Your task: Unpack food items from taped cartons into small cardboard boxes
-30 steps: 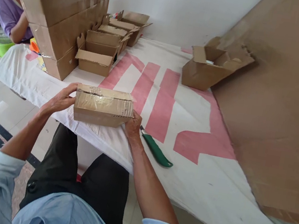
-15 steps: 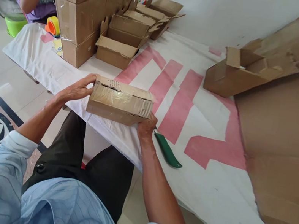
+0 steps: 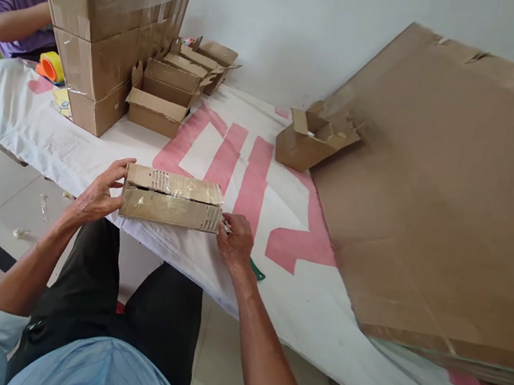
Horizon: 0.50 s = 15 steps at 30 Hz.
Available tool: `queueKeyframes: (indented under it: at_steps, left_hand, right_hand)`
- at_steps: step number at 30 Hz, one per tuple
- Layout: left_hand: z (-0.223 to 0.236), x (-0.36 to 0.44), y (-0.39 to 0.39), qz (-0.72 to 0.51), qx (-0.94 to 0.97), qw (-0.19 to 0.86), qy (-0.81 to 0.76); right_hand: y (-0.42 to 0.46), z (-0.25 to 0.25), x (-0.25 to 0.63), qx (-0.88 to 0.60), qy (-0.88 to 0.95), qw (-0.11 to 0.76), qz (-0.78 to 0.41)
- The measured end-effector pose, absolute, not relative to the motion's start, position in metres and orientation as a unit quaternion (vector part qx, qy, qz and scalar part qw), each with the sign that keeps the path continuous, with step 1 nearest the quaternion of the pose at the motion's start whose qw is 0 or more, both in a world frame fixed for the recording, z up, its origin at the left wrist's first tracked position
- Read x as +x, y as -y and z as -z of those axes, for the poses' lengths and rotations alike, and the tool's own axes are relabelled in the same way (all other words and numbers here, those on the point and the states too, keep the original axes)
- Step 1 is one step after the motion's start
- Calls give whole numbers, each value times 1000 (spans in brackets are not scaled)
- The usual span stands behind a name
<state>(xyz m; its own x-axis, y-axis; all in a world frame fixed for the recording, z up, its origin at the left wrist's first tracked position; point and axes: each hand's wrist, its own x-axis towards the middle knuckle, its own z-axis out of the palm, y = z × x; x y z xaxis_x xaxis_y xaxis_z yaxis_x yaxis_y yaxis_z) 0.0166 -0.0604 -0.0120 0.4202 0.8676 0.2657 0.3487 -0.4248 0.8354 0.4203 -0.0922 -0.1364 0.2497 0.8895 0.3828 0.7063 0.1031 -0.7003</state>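
A small brown cardboard box (image 3: 170, 209) lies lengthwise near the front edge of the cloth-covered table, its two top flaps folded in with a narrow dark gap between them. Clear tape shines on the flaps. My left hand (image 3: 101, 193) grips the box's left end, thumb in front and fingers behind. At the right end, my right hand (image 3: 237, 242) is closed with bent fingers against the corner; its fingertips are partly hidden. A green handle (image 3: 257, 270) shows beside my right wrist, mostly covered by that hand and forearm.
Taped cartons (image 3: 106, 60) are stacked at the back left, beside several open small boxes (image 3: 156, 112). Another open box (image 3: 308, 142) leans by large cardboard sheets (image 3: 443, 205) on the right. A tape roll (image 3: 51, 68) lies near a person in purple (image 3: 13, 10). Pink patches mark the white cloth (image 3: 285, 201).
My view has swung to the right. My right hand has moved from under the box's front right corner to its right end. The box's top now faces me more squarely.
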Motion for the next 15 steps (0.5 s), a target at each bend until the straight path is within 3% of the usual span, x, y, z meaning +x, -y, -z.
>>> queueKeyframes:
  at_steps: [3, 6, 15]
  left_hand:
    - [16, 19, 63, -384, 757, 358, -390]
    - [21, 21, 65, -404, 752, 356, -380]
    - [22, 20, 71, -394, 748, 371, -384]
  right_hand:
    - [104, 144, 449, -715, 626, 307, -39]
    - [113, 150, 465, -747, 617, 243, -42]
    - [118, 151, 468, -751, 625, 205, -60]
